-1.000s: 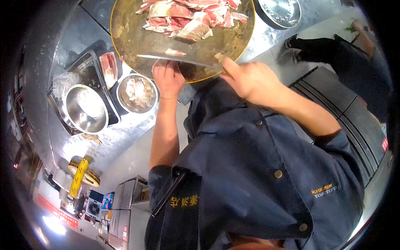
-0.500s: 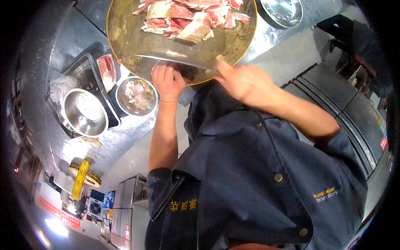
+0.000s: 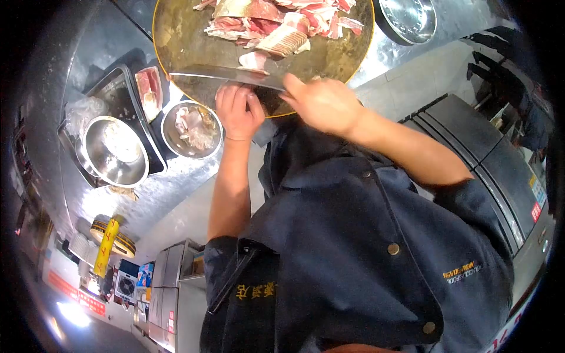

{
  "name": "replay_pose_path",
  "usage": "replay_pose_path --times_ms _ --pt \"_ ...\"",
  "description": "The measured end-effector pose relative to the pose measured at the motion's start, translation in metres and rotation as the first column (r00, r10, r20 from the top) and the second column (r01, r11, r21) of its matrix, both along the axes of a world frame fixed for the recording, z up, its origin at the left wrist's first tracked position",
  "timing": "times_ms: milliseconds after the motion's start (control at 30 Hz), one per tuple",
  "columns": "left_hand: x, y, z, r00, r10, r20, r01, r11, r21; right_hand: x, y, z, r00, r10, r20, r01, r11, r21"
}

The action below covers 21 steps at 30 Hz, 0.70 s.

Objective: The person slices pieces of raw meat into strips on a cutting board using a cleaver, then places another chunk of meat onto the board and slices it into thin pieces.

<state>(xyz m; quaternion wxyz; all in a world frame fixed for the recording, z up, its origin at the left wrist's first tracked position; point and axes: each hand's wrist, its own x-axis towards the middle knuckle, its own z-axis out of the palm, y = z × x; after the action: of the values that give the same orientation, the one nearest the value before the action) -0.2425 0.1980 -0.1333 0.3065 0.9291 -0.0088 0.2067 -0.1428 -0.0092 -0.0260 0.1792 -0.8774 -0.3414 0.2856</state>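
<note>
My right hand (image 3: 326, 109) is wrapped round the handle end of a knife (image 3: 223, 73), whose broad blade points left over the near part of a round chopping board (image 3: 182, 44). Close against the near side of the blade is my left hand (image 3: 239, 112), its fingers curled and pressed down at the board. What lies under those fingertips is hidden. Just beyond the blade is a small pale pink slice of meat (image 3: 254, 60). Farther back, a heap of sliced, fatty raw meat (image 3: 253, 26) covers the far half of the board.
Left of the board, a metal bowl (image 3: 192, 154) holds meat scraps. Beside it a black tray (image 3: 154, 147) carries a chunk of meat (image 3: 148, 91), a plastic bag (image 3: 85, 112) and another steel bowl (image 3: 118, 176). A metal basin (image 3: 432, 23) stands right of the board.
The knife and my right hand have shifted left, and the blade has risen slightly. A pale slice now shows beyond the blade. My left hand stays nearly in place, fingers curled.
</note>
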Motion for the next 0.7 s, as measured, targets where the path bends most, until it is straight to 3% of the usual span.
replay_pose_path --times_ms 33,133,300,400,433,533,700 --pt "0.004 -0.001 0.0 0.997 0.007 0.078 -0.007 1.0 0.002 0.003 0.004 -0.002 1.0 0.005 0.001 -0.005 1.0 0.006" --pt "0.004 -0.003 0.002 0.997 0.051 0.061 -0.049 0.998 -0.028 0.006 0.004 0.005 1.0 -0.003 -0.024 0.004 1.0 0.003" --pt "0.001 0.0 -0.003 0.998 0.055 0.041 -0.055 0.998 -0.001 0.002 -0.037 0.081 0.991 -0.028 -0.127 0.006 0.985 -0.171" --pt "0.001 0.0 -0.004 0.999 0.037 0.04 -0.037 0.999 -0.009 -0.002 -0.011 0.019 0.995 -0.034 -0.098 0.023 0.993 -0.119" --pt "0.003 0.0 -0.003 0.997 0.033 0.071 -0.033 0.999 0.003 -0.001 0.002 -0.005 1.0 -0.002 -0.005 0.003 0.998 0.056" --pt "0.001 0.0 -0.003 0.994 0.058 0.09 -0.056 0.998 -0.018 0.007 0.015 -0.002 1.0 -0.005 -0.021 0.007 0.996 0.087" --pt "0.002 0.001 -0.002 0.998 0.051 0.047 -0.051 0.999 -0.011 0.001 -0.032 0.061 0.996 -0.003 -0.093 0.0 1.0 -0.03"
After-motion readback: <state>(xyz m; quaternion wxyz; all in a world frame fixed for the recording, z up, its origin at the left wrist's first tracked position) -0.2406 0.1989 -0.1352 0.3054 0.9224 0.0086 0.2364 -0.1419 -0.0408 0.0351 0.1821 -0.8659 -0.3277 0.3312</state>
